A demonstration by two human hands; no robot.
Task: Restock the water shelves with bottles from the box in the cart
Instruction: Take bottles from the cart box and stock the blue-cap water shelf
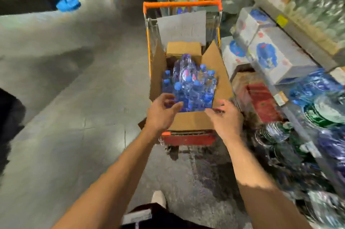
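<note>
Two open hands, left hand (162, 112) and right hand (225, 116), reached over the box (192, 120), holding nothing. Needed next: grab bottles (188, 83), carry to shelves (298, 86) at three o'clock.

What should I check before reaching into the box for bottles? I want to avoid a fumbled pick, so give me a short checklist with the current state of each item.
1. Box flaps open, bottles exposed: ok.
2. Bottles left in the box: ok, many blue caps show.
3. Left hand free to grasp: ok, fingers relaxed over the near edge of the box, holding nothing.
4. Right hand free: ok, at the near right corner of the box, holding nothing.
5. Cart steady: cannot tell.
6. Room on the shelves to the right: cannot tell, blurred.
</note>
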